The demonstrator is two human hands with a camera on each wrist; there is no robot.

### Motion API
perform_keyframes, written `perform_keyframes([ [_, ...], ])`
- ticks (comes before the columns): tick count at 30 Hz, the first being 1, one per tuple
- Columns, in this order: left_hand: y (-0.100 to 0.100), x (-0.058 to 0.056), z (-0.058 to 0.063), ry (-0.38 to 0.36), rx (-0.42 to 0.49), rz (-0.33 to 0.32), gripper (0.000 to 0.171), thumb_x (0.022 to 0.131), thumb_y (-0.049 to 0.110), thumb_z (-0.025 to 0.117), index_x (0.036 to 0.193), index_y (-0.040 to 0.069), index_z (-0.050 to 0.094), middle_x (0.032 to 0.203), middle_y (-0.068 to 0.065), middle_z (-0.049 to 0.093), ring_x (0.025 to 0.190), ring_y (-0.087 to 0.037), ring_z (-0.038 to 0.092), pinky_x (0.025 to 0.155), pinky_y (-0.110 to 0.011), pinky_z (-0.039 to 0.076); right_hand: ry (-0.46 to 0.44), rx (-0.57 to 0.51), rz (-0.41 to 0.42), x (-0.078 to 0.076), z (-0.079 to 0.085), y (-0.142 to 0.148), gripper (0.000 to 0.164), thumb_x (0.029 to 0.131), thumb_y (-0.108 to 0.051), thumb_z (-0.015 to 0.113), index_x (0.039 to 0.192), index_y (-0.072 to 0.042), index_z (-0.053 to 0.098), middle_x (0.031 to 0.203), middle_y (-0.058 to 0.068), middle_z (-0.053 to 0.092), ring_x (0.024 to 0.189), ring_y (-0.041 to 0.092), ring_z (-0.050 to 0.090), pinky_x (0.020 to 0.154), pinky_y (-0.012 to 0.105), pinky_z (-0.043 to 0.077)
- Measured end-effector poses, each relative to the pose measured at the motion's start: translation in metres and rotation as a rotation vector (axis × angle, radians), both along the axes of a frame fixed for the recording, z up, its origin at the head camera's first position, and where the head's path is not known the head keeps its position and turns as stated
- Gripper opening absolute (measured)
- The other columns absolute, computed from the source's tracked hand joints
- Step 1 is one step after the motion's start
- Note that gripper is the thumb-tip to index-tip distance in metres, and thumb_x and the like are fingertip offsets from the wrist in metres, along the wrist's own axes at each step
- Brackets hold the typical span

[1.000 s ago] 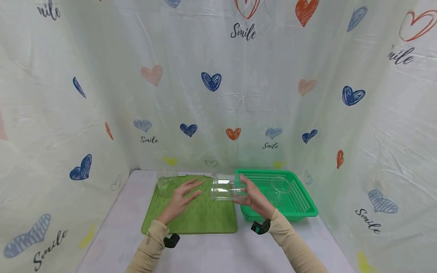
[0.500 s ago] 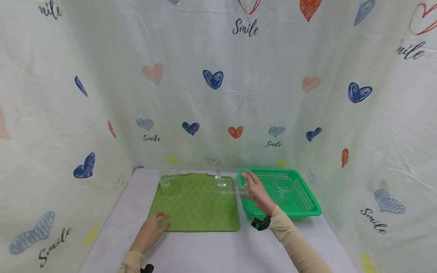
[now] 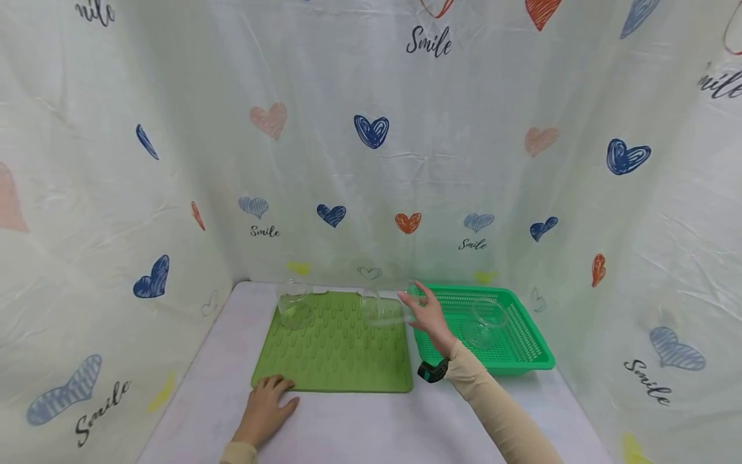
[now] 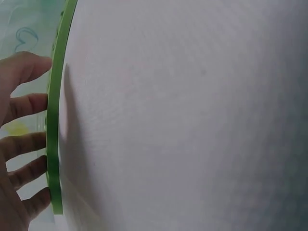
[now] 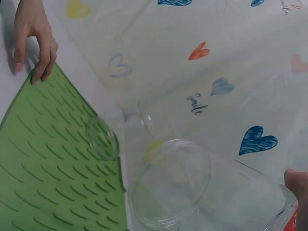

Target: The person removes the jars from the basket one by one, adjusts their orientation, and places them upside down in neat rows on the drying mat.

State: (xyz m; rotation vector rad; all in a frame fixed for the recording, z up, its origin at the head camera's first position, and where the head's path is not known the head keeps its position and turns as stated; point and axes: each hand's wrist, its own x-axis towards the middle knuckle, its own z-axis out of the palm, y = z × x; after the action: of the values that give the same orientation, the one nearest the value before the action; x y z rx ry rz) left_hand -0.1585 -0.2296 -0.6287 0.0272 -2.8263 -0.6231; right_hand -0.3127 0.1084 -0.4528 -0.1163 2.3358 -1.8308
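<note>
My right hand (image 3: 428, 317) grips a clear jar (image 3: 379, 309) by its right end, holding it on its side above the back right of the green drying mat (image 3: 336, 361). The jar's round rim faces left; the right wrist view shows that rim (image 5: 136, 204) large and the right thumb (image 5: 296, 182) at the other end. At the mat's front left corner, my left hand (image 3: 265, 406) rests with its fingertips on the mat and the thumb by the front edge. A second clear jar (image 3: 295, 309) stands on the mat's back left.
A green plastic basket (image 3: 545, 361) stands right of the mat, with another clear jar (image 3: 485, 325) in it. Both sit on a white-covered table (image 3: 348, 428). A pale curtain (image 3: 313, 161) printed with hearts closes off the back and sides.
My left hand has moved away from the held jar, down to the mat's front left corner. My right hand still holds the jar sideways, with its grip shifted toward the jar's right end.
</note>
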Motion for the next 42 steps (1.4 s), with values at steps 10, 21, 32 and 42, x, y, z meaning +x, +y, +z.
perform_keyframes([
  [10,-0.002,-0.004,0.003,-0.081,-0.034,0.043,0.048,0.082,0.06,0.065,0.109,0.02,0.067,0.121,-0.013,0.058,0.118,-0.04,0.046,0.095,-0.066,0.037,0.196,0.225,-0.042,-0.017,-0.003,-0.043,0.081,0.081,-0.059,0.068,0.145,-0.021,0.035,0.15,0.017,0.034,0.136,0.038,0.037,0.1,0.058,0.042],
  [21,-0.001,-0.008,0.001,-0.062,-0.005,0.046,0.052,0.08,0.067,0.061,0.108,0.023,0.066,0.121,-0.012,0.057,0.119,-0.042,0.046,0.095,-0.067,0.037,0.337,0.404,0.065,-0.043,-0.033,-0.092,0.074,0.083,-0.05,0.072,0.139,-0.011,0.043,0.149,0.016,0.032,0.129,0.037,0.044,0.095,0.054,0.047],
  [32,0.001,-0.009,0.008,-0.135,0.039,0.009,0.058,0.08,0.068,0.061,0.112,0.02,0.065,0.125,-0.016,0.055,0.122,-0.046,0.044,0.096,-0.07,0.035,0.385,0.447,0.068,-0.059,-0.06,-0.125,0.063,0.084,-0.044,0.073,0.128,-0.008,0.045,0.144,0.016,0.034,0.117,0.036,0.046,0.086,0.048,0.048],
  [42,-0.001,-0.002,0.016,-0.156,0.062,-0.011,0.052,0.083,0.061,0.063,0.111,0.017,0.065,0.125,-0.019,0.055,0.12,-0.048,0.044,0.095,-0.072,0.036,0.449,0.507,0.098,-0.061,-0.077,-0.144,0.06,0.083,-0.043,0.075,0.117,-0.003,0.046,0.131,0.015,0.042,0.108,0.034,0.05,0.079,0.043,0.048],
])
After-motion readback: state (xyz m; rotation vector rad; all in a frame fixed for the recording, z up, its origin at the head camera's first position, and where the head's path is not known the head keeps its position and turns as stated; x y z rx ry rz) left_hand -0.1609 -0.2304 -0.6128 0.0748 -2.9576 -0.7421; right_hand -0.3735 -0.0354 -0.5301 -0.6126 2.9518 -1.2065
